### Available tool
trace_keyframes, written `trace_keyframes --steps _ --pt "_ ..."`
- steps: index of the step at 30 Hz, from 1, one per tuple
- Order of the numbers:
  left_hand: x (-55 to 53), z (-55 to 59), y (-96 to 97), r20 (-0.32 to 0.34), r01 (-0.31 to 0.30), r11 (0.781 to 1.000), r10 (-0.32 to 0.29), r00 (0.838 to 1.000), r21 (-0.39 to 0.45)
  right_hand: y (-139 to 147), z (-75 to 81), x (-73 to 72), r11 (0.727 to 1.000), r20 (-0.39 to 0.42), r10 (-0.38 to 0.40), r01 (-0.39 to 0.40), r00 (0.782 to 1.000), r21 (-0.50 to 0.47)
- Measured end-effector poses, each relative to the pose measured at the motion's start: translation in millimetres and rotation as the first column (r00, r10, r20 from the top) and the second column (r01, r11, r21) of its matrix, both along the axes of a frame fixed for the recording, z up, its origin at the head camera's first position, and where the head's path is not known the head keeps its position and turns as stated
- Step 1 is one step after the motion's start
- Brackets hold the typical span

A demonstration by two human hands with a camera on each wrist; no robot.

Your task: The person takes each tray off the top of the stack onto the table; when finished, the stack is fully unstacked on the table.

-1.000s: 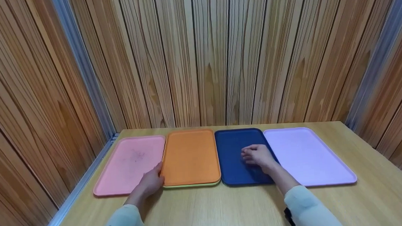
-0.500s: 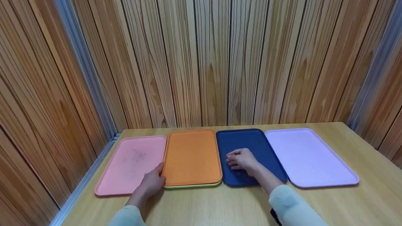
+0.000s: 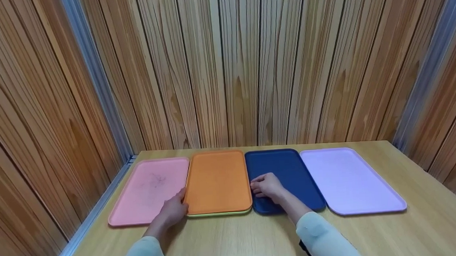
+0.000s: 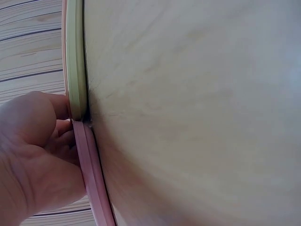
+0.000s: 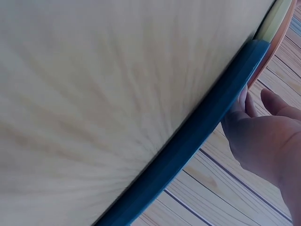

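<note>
An orange tray [image 3: 218, 183] lies on a yellow-green tray [image 3: 219, 214], whose rim shows below its near edge. My left hand [image 3: 172, 210] is over the right side of the pink tray [image 3: 145, 191] and grips the orange tray's left rim. In the left wrist view its thumb reaches the rim and the other fingers [image 4: 65, 136] curl, partly hidden. My right hand [image 3: 269, 187] hovers over the navy tray [image 3: 293, 175], fingers loosely bent, tips close to the orange tray's right rim. Whether those tips touch it, I cannot tell.
A lilac tray [image 3: 351, 180] lies right of the navy one, completing a side-by-side row on the wooden table [image 3: 226, 241]. Wood-patterned walls [image 3: 240, 65] stand behind and on both sides.
My right hand has moved left across the navy tray to the orange tray's right edge. The left hand has stayed at the left rim. The trays have not shifted on the table.
</note>
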State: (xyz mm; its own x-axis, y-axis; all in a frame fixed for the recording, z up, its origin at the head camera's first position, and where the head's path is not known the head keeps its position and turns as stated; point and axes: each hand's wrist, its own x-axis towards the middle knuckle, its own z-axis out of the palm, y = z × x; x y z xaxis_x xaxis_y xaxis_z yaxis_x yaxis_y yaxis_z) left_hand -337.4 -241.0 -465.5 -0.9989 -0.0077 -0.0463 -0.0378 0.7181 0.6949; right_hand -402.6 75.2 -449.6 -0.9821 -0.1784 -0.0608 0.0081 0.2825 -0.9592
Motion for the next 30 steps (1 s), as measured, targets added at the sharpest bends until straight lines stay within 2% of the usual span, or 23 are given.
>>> trace_keyframes --steps 6,15,23,30 --pt "-1.5 0.2 1.3 0.039 -0.020 1.000 0.020 0.999 0.014 -5 -0.4 2.3 1.000 -0.011 0.000 0.000 1.000 -0.007" --pt "-1.0 0.5 0.5 0.018 -0.010 0.999 0.009 1.000 0.031 -16 -2.0 2.3 0.997 -0.048 -0.073 0.074 0.996 0.021" --pt "-1.8 2.4 -0.2 0.041 -0.023 0.999 0.021 0.999 0.045 -22 -2.3 2.4 0.971 -0.136 -0.122 0.146 0.983 0.190" --pt "-1.5 0.9 1.2 0.064 -0.025 0.999 0.023 0.998 0.044 -20 -3.0 3.7 0.941 -0.206 -0.096 0.156 0.974 0.300"
